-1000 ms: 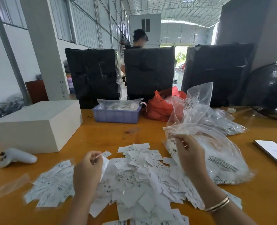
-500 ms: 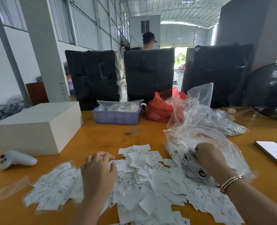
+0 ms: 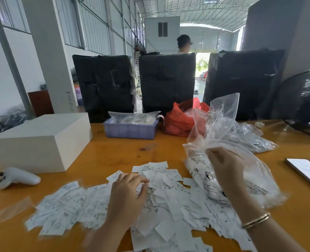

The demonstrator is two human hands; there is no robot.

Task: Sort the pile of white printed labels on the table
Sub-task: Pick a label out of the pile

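White paper labels [image 3: 168, 202] lie in a loose, overlapping heap on the near part of the orange wooden table [image 3: 114, 153], spread wide so single slips can be picked off the top. The left hand [image 3: 127, 195] hovers over the middle of the heap, fingers curled downward with the tips close together, as if plucking at a slip; whether it actually pinches one I cannot tell. The right hand [image 3: 225, 168] is raised at the heap's right edge, fingers bent against the clear plastic bag [image 3: 221, 128], apparently gripping its film to hold the mouth up, though blur hides the contact. Farther back sit a purple tray [image 3: 130, 130], likely for sorted slips, a red bag [image 3: 179, 120] and a white box [image 3: 41, 140].
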